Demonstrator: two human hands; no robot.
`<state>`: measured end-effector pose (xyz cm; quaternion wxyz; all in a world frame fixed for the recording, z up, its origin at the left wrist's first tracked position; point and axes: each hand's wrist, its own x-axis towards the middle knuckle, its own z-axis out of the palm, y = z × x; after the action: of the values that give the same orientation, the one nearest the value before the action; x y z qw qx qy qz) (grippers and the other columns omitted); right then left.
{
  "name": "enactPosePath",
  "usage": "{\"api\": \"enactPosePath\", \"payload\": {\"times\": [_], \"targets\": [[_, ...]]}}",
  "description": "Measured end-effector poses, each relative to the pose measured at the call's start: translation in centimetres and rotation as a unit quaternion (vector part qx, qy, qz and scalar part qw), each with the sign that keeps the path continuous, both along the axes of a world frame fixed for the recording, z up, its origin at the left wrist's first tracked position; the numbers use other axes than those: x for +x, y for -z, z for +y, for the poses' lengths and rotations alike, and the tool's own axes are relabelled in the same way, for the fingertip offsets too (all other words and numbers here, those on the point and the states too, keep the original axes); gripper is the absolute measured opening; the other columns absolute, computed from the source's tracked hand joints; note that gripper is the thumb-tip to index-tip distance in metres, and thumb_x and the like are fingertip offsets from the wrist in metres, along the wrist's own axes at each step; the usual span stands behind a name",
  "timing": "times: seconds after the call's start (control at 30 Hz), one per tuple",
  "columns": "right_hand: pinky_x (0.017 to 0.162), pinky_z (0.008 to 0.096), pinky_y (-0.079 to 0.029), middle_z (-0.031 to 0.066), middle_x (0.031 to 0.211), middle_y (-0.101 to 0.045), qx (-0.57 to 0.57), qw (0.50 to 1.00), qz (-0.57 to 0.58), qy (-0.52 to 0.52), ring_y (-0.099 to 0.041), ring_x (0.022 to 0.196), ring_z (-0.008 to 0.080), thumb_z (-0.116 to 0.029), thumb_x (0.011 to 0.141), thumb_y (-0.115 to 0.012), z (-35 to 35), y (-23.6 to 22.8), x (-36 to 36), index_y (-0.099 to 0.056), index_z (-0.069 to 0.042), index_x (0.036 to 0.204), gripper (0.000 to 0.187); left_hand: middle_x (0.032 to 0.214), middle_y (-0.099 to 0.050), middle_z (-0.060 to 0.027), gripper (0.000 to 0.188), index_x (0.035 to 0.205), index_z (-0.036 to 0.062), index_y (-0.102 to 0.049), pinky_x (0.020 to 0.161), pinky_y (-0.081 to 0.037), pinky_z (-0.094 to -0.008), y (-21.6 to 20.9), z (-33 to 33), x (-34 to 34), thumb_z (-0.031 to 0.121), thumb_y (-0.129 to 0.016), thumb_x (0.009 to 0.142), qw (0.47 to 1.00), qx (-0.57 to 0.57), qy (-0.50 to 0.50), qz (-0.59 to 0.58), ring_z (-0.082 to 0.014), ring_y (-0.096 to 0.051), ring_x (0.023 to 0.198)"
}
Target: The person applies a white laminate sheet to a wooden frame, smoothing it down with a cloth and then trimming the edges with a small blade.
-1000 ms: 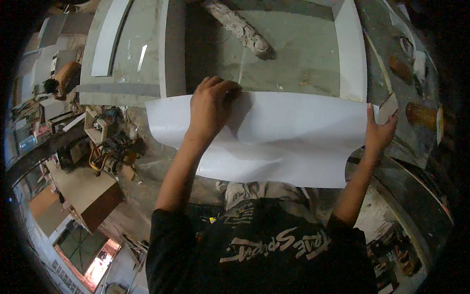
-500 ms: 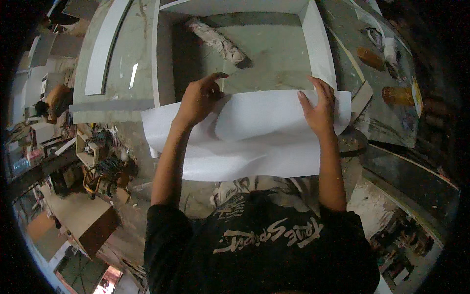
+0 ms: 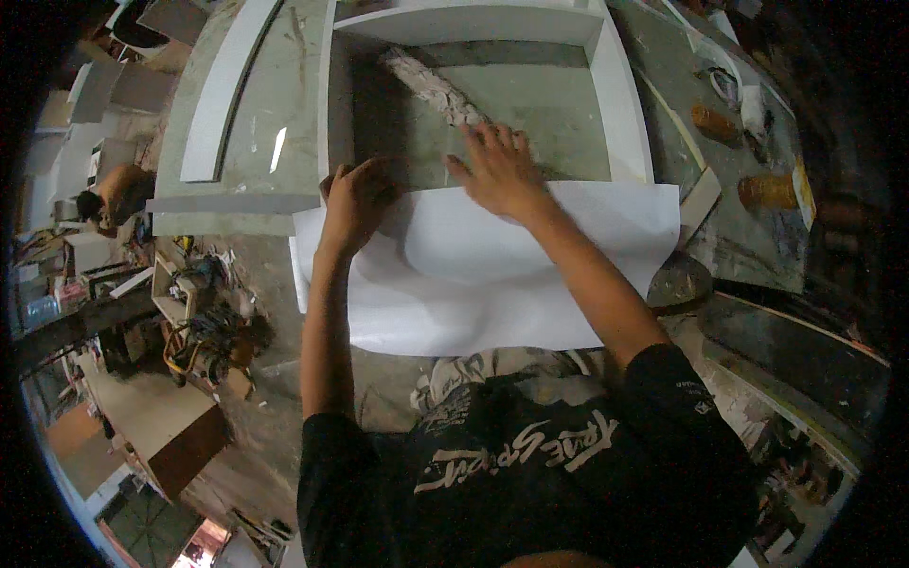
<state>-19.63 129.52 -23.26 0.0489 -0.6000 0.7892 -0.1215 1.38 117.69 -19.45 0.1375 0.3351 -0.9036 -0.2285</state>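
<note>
A white flexible sheet (image 3: 454, 293) hangs over the near side of a white open frame (image 3: 620, 118) and down in front of me. My left hand (image 3: 358, 208) is at the frame's near left corner, its fingers bent over the sheet's upper edge. My right hand (image 3: 500, 172) lies with fingers spread past the sheet's top edge, its fingertips beside the near end of a pale, crumpled, stick-like bundle (image 3: 431, 87). That bundle lies slantwise inside the frame; I cannot tell whether the fingers touch it.
The frame lies on a greenish worktable (image 3: 270, 104). A long white strip (image 3: 227, 95) lies to its left. At the right are amber containers (image 3: 765, 191) and a thin offcut (image 3: 699, 204). Tangled cables (image 3: 210, 327) and a brown-sided box (image 3: 180, 435) stand lower left. Farther left, a person (image 3: 121, 194) bends down.
My right hand has moved left from the sheet's right end to the bundle's near end. My left hand has shifted left onto the frame's corner. The view has shifted slightly.
</note>
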Motion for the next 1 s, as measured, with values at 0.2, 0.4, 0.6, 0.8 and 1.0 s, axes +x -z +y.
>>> {"api": "enactPosePath", "payload": {"times": [0.2, 0.4, 0.6, 0.8, 1.0], "targets": [[0.105, 0.0565, -0.029, 0.0256, 0.13, -0.05, -0.117, 0.993, 0.002, 0.008, -0.042, 0.128, 0.0412, -0.05, 0.098, -0.042, -6.0, 1.9, 6.5, -0.04, 0.005, 0.14, 0.069, 0.096, -0.071, 0.0004, 0.042, 0.117, 0.0196, -0.068, 0.103, -0.03, -0.0447, 0.4, -1.5, 2.8, 0.012, -0.074, 0.077, 0.998, 0.006, -0.059, 0.013, -0.024, -0.056, 0.108], [0.094, 0.0484, -0.037, 0.0066, 0.099, -0.067, -0.299, 0.942, -0.152, -0.007, -0.056, 0.106, 0.0262, -0.018, 0.086, -0.068, -8.2, 1.0, 7.0, -0.06, -0.013, 0.122, 0.037, 0.082, -0.069, -0.0037, 0.05, 0.126, 0.014, -0.064, 0.09, -0.047, -0.0361, 1.4, -4.0, 10.8, -0.007, -0.061, 0.081, 0.959, -0.128, -0.192, 0.163, -0.0159, -0.063, 0.085], [0.082, 0.0402, -0.048, 0.0079, 0.086, -0.071, -0.229, 0.885, -0.405, -0.032, -0.067, 0.085, 0.0248, -0.018, 0.094, -0.059, -4.2, -4.1, 6.5, -0.068, -0.008, 0.104, 0.016, 0.083, -0.068, -0.0055, 0.035, 0.131, 0.0077, -0.06, 0.075, -0.047, -0.0273, 2.3, 0.2, 20.3, 0.005, -0.058, 0.096, 0.87, -0.043, -0.32, 0.372, -0.0132, -0.06, 0.078], [0.105, 0.0417, -0.04, 0.0178, 0.135, -0.057, -0.174, 0.862, -0.43, -0.205, -0.045, 0.134, 0.0313, -0.033, 0.1, -0.052, 2.2, -8.4, 13.6, -0.068, -0.003, 0.113, 0.037, 0.127, -0.06, -0.0209, 0.081, 0.148, 0.0014, -0.034, 0.109, -0.033, -0.0456, -0.5, 7.5, 16.3, 0.065, -0.03, 0.097, 0.809, 0.15, -0.246, 0.512, -0.0293, -0.057, 0.117], [0.116, 0.0503, -0.004, 0.0182, 0.162, -0.006, -0.065, 0.768, -0.527, -0.358, -0.005, 0.15, 0.0356, -0.064, 0.098, -0.022, 8.1, -9.3, 21.9, -0.022, -0.009, 0.155, 0.079, 0.156, -0.022, -0.0248, 0.101, 0.154, 0.0007, -0.006, 0.119, -0.006, -0.0452, -6.7, 11.9, 9.9, 0.078, -0.016, 0.089, 0.701, 0.18, -0.148, 0.674, -0.0342, -0.019, 0.146]]}}
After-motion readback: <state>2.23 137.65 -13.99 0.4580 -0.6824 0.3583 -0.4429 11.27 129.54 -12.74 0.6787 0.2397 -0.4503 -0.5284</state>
